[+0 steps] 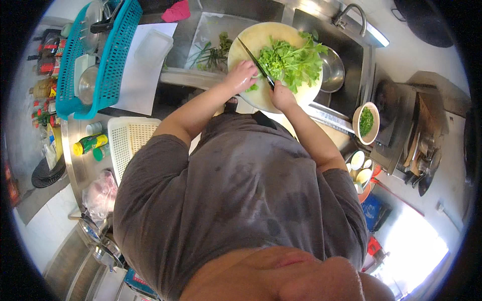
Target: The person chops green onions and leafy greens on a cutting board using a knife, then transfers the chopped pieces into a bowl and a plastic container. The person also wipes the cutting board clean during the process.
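A round cutting board lies in front of me at the sink, with a pile of leafy green celery on it, partly chopped. My right hand is closed around the black handle of a kitchen knife, whose dark blade slants up and left over the board. On the board's left side, my left hand is beside the blade with its fingers curled; green pieces show by its fingertips. Whether it grips a stalk is hard to tell. A small green piece lies below that hand.
Right of the board are a metal bowl in the sink, a faucet and a bowl of chopped greens. Trimmings lie left. Farther left stand a teal plastic basket, a white basket and bottles.
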`<state>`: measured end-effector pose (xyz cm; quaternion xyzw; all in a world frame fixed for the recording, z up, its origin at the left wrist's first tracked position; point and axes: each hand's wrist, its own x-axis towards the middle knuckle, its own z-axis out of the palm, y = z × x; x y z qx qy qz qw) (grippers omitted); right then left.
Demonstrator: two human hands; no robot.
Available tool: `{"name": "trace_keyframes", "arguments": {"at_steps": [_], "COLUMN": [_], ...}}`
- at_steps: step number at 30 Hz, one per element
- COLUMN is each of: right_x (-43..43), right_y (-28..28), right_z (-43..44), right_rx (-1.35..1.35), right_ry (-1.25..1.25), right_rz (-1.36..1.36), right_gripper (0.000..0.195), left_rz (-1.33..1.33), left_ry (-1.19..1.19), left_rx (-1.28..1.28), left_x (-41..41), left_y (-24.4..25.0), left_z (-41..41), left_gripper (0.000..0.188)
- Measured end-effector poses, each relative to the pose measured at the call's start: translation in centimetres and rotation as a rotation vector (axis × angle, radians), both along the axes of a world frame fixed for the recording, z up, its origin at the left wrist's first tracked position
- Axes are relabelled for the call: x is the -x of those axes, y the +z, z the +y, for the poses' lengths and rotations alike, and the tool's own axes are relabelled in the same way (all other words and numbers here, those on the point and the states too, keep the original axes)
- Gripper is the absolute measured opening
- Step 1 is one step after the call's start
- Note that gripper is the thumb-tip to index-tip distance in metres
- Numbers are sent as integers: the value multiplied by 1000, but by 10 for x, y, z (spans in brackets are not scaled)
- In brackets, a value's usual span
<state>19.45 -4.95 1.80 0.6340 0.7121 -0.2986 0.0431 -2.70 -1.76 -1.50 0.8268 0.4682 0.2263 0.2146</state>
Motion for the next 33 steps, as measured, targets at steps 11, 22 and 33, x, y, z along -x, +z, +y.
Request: {"name": "trace_keyframes", "arguments": {"at_steps": [11, 22, 33], "right_x": [-11, -15, -2], "right_y": [-9, 31, 44], "right_z": [-24, -23, -18], "right_rx": [4, 43, -1], "right_ry": [30, 53, 50], "right_rz": [2, -74, 37], "right_gripper": [30, 28, 31], "left_rz": [-102, -63, 9], "left_ry": [64, 47, 58], "left_rx": [-50, -84, -210], "left_x": [-3, -9, 8], "left_y": [-13, -17, 11], "left_z": [-14, -1, -34], "left_gripper": [15, 16, 25]}}
